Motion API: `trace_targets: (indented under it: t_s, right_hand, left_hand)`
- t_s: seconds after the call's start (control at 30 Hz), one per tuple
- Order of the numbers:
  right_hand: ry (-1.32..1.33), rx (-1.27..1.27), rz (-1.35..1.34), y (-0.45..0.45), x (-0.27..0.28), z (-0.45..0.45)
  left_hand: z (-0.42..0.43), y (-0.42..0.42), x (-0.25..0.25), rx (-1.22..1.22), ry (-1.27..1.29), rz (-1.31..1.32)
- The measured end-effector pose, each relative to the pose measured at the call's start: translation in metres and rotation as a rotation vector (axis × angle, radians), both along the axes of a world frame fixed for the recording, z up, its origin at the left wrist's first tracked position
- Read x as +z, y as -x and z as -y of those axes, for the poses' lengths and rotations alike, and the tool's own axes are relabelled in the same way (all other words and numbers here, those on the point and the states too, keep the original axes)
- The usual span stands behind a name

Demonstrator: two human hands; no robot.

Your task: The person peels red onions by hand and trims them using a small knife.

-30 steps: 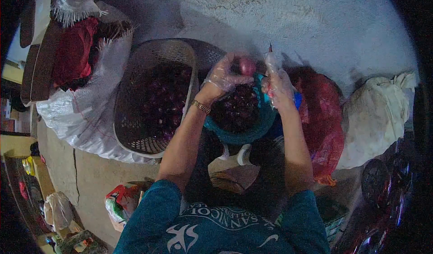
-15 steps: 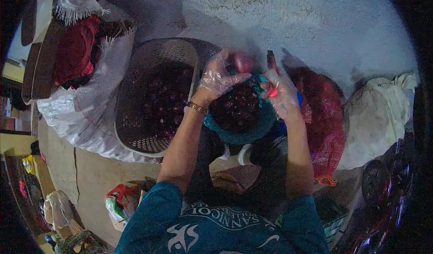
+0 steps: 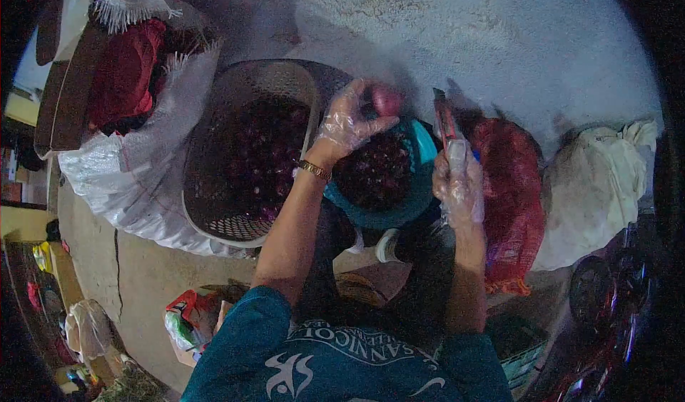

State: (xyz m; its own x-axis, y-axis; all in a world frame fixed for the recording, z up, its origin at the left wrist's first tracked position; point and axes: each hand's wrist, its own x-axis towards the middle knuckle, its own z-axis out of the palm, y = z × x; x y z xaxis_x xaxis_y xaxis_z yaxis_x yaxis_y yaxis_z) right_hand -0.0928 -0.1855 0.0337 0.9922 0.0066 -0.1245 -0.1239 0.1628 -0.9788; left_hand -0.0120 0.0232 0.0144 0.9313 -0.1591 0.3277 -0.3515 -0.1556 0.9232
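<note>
My left hand [image 3: 347,120], in a clear plastic glove, is closed around a red onion [image 3: 386,103] above the far rim of a teal basin [image 3: 371,218]. Inside the basin lie many dark pieces [image 3: 374,173], perhaps onions or peelings. To the right of the basin, my gloved right hand [image 3: 459,181] grips a red cutter knife [image 3: 446,120], its tip pointing away from me. A gap separates the knife from the onion. Left of my left wrist stands a grey plastic basket [image 3: 311,102] with many small dark red onions [image 3: 260,156] in it.
A red mesh sack [image 3: 510,202] and a pale sack [image 3: 599,195] stand to the right. A white woven sack [image 3: 135,188] lies at the left, beside a brown box [image 3: 68,102]. A rough wall [image 3: 499,38] rises in front.
My right hand has drawn back toward me and away from the onion, and the knife shows more fully. My left hand stays nearly in place with the onion.
</note>
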Motion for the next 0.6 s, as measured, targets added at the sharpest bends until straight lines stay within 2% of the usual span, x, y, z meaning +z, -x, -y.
trace_targets:
  t_s: [0.07, 0.13, 0.23, 0.3, 0.33, 0.4, 0.43, 0.53, 0.6]
  right_hand:
    - [0.015, 0.000, -0.045, 0.004, -0.001, -0.001]
    - [0.022, 0.005, -0.089, 0.004, -0.006, -0.003]
    - [0.080, -0.021, -0.082, 0.003, -0.014, -0.002]
    - [0.306, -0.013, 0.154, 0.007, -0.012, -0.002]
    - [0.306, -0.015, 0.151, 0.005, -0.018, 0.001]
    - [0.566, -0.021, 0.280, 0.001, -0.032, 0.006]
    - [0.565, -0.023, 0.279, 0.001, -0.034, 0.007]
    - [0.610, -0.048, 0.295, 0.001, -0.034, 0.005]
    - [0.829, -0.135, 0.376, 0.000, -0.029, -0.001]
  left_hand:
    - [0.001, -0.001, -0.001, 0.011, -0.051, -0.019]
    - [-0.001, -0.005, -0.005, 0.041, -0.199, 0.080]
    - [0.000, 0.000, -0.001, 0.051, -0.230, 0.069]
    - [-0.001, -0.004, -0.005, 0.055, -0.276, 0.087]
    - [-0.001, -0.005, -0.009, 0.059, -0.322, 0.105]
    - [0.002, -0.006, -0.014, 0.038, -0.244, 0.109]
    - [0.003, -0.007, -0.015, 0.021, -0.165, 0.115]
    - [0.002, -0.006, -0.013, 0.032, -0.208, 0.094]
    - [0.002, -0.006, -0.009, 0.043, -0.228, 0.111]
